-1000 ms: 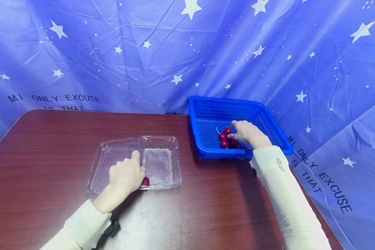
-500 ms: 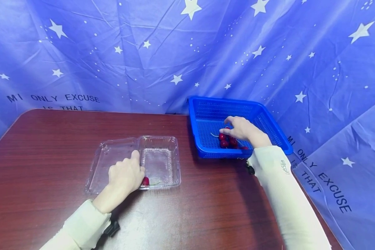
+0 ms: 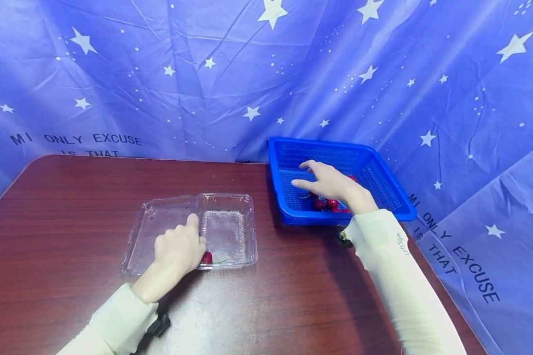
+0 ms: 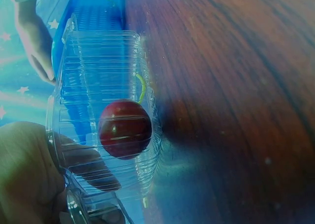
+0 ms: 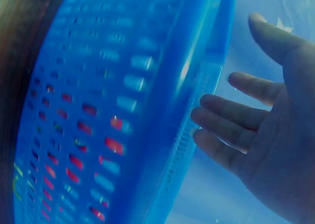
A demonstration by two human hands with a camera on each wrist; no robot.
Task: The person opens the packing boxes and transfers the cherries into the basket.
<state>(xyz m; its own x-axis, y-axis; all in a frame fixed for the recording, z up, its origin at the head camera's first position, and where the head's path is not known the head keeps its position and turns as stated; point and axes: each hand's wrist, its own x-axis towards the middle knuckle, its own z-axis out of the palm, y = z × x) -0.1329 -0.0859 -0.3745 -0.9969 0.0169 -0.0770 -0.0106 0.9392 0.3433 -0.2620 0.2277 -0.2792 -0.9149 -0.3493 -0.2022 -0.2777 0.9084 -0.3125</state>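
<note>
A clear plastic clamshell box (image 3: 251, 231) lies with its lid spread to the left. My left hand (image 3: 179, 246) grips it at the hinge side, with fingers reaching inside the wall in the left wrist view. One red cherry (image 4: 125, 129) with a green stem lies in the box's near left corner, close to those fingers. My right hand (image 3: 330, 183) hovers over the blue basket (image 3: 344, 142), its fingers apart and nothing between them. Beneath it, several red cherries (image 3: 332, 203) lie in the basket, partly covered by the hand.
The brown wooden table (image 3: 71, 222) bears both containers, the basket at the back right. A blue star-print cloth (image 3: 213, 88) hangs right behind the table and along its right side. The basket's raised rim (image 5: 162, 106) stands beside the right hand.
My right hand has moved left and away from the cherries, its fingers spreading wider. Another cherry now shows to the right of that hand. The left hand and box have stayed put.
</note>
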